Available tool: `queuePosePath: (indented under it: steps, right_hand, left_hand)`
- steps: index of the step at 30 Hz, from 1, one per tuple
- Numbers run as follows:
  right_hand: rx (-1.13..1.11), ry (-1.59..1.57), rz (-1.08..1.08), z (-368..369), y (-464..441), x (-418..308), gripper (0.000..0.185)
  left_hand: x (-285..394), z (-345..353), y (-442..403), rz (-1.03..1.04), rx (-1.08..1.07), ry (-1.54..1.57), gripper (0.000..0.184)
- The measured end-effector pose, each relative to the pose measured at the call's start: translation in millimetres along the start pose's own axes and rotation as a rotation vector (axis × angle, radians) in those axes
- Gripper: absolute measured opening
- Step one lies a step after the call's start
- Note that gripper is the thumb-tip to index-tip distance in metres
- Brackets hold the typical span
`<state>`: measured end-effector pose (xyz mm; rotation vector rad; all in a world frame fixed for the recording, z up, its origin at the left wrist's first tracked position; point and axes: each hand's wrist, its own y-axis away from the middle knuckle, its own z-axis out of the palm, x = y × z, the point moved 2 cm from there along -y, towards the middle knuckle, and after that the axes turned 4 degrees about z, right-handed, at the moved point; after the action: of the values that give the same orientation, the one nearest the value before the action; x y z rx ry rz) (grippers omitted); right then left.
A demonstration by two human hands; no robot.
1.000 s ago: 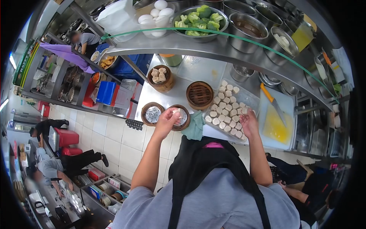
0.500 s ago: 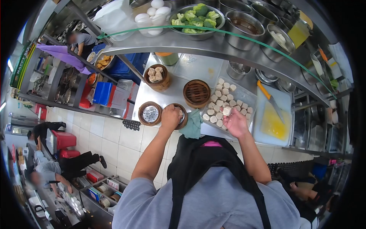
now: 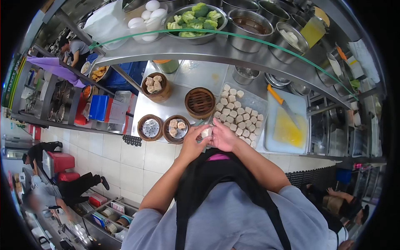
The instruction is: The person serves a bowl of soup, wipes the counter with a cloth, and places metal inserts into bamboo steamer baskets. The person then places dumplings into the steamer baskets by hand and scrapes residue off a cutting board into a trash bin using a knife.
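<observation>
My left hand (image 3: 194, 142) and my right hand (image 3: 224, 136) meet in front of the counter's near edge. Between their fingertips is a pale siu mai dumpling (image 3: 206, 132); the left fingers pinch it while the right fingers, palm turned up, support its other side. Just left of my hands, a small bamboo steamer (image 3: 166, 135) holds a few dumplings (image 3: 174, 126) on a perforated metal disc. Beside it stands another steamer (image 3: 142, 132) with only its disc showing. Rows of dumplings fill a clear tray (image 3: 260, 106) right of my hands. A green cloth is mostly hidden behind them.
A slatted steamer (image 3: 201, 102) stands behind my hands, and a filled steamer (image 3: 159, 93) farther left. An orange-handled knife (image 3: 283, 104) lies on a cutting board (image 3: 270, 143) at right. Above runs a metal shelf (image 3: 166, 52) with broccoli, eggs and pots. Other people work at left.
My left hand has left the small steamer, uncovering dumplings inside, and moved right to the held dumpling. My right hand has come left from over the tray with that dumpling. The view shifted slightly.
</observation>
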<state>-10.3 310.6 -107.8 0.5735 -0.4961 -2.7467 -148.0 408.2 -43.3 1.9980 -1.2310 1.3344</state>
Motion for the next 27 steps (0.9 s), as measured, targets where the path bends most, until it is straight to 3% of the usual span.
queuePosePath:
  steps: [5, 10, 12, 15, 17, 19, 20, 22, 23, 25, 27]
  right_hand:
    - [0.116, 0.162, 0.101, 22.1, -7.0, 1.1, 0.074]
    - [0.128, 0.241, 0.130, 23.5, -10.3, -0.6, 0.071]
    - [0.428, 0.714, 0.012, 18.7, -4.7, -22.6, 0.065]
    - [0.700, 1.004, -0.300, -36.0, 1.9, -87.2, 0.045]
    - [0.856, 1.125, -0.410, -87.9, 9.8, -131.8, 0.039]
    - [1.072, 1.642, -0.687, -116.8, 16.8, -165.5, 0.042]
    - [1.078, 1.643, -0.693, -112.9, 21.7, -175.8, 0.042]
    - [0.791, 1.962, -0.664, -100.4, 25.5, -190.1, 0.050]
    - [0.793, 1.962, -0.669, -106.4, 24.3, -194.4, 0.050]
    - [0.662, 2.030, -0.428, -120.5, 16.4, -195.9, 0.051]
    - [0.629, 2.126, -0.380, -123.7, 13.2, -199.8, 0.053]
  left_hand:
    - [-32.1, 3.9, 15.5, -0.166, -0.030, 0.432, 0.043]
    - [-34.3, 3.1, 23.1, -0.330, -0.064, 0.620, 0.043]
    - [-41.8, -9.0, 27.2, -0.352, 0.070, 0.566, 0.037]
    - [-96.2, -29.4, 37.4, -0.143, 0.210, 0.009, 0.040]
    - [-82.0, -47.3, 37.6, -0.202, 0.131, -0.131, 0.040]
    - [-77.0, -48.0, 36.1, -0.196, 0.136, -0.212, 0.041]
    - [-76.8, -46.8, 36.1, -0.169, 0.178, -0.247, 0.040]
    - [-79.7, -42.4, 34.2, -0.157, 0.185, -0.325, 0.037]
    - [-79.6, -41.5, 31.9, -0.154, 0.190, -0.402, 0.035]
    - [-80.4, -36.5, 28.2, -0.143, 0.220, -0.400, 0.032]
    - [-84.0, -29.9, 31.3, -0.157, 0.259, -0.410, 0.029]
